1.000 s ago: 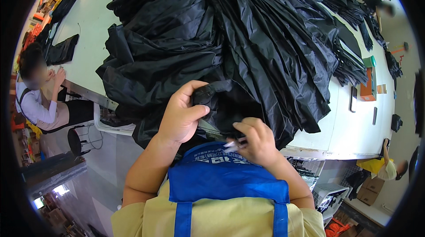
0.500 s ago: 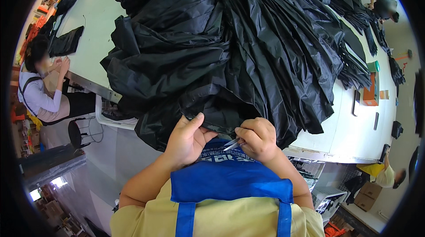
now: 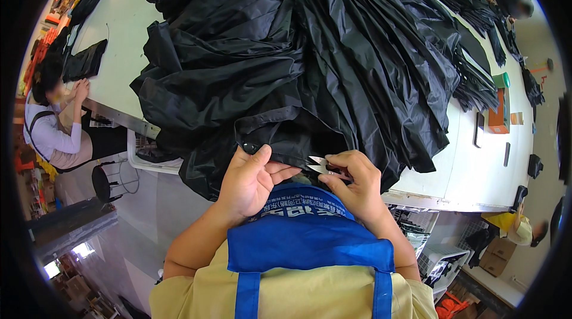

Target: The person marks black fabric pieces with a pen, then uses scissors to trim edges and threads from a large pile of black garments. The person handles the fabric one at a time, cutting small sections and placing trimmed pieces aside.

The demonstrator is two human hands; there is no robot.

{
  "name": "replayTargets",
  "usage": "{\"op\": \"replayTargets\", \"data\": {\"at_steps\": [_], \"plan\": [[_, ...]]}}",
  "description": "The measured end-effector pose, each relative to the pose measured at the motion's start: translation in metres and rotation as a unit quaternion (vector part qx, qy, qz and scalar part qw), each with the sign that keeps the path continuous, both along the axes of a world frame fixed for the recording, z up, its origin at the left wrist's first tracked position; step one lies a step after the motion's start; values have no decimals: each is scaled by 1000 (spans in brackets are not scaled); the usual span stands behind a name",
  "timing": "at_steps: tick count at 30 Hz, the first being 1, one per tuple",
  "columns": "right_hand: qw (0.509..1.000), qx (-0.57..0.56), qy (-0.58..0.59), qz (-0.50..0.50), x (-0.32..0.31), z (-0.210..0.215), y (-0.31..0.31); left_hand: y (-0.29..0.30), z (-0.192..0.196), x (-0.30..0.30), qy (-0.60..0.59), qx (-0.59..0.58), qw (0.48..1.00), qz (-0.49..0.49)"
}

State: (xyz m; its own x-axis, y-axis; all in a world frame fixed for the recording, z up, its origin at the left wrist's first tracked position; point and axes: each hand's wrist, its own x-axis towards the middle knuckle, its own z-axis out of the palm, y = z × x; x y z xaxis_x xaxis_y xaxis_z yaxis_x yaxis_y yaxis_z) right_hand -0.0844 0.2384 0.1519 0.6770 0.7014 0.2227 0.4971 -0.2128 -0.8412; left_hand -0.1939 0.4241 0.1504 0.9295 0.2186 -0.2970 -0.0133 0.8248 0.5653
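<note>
We look down on a large heap of black fabric [image 3: 310,50] piled on a pale table [image 3: 482,170]; its near edge hangs over the table's near side, just in front of our chest. Our left hand [image 3: 250,179] pinches that near edge, thumb on top beside a small dark snap [image 3: 250,148], fingers curled beneath the cloth. Our right hand [image 3: 354,185] is closed around small metal snips [image 3: 319,165]; their pointed blades stand slightly parted and aim left, toward the left hand's fingertips, just below the fabric's hem. The two hands lie near each other, the blades between them; whether the blades touch the cloth we cannot tell. A blue apron [image 3: 307,229] over a yellow shirt fills the near foreground. At far left another person [image 3: 53,131] in a white top sits at the table's edge, hands raised near the face; a dark stool [image 3: 101,182] stands beside them; flat black pieces [image 3: 86,59] lie on the table nearby. On the right part of the table we see an orange box [image 3: 497,113], a green object [image 3: 500,80], and loose dark strips [image 3: 476,89] spreading from the heap.
</note>
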Motion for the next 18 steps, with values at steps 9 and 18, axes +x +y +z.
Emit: {"op": "replayTargets", "data": {"at_steps": [9,18], "plan": [[999,7,30,-11,-4,-1,8,-3,-1,-2,1,11,1000,3],[996,9,81,-21,-5,-6,7,-7,-6,-2,15,61,998,-17]]}}
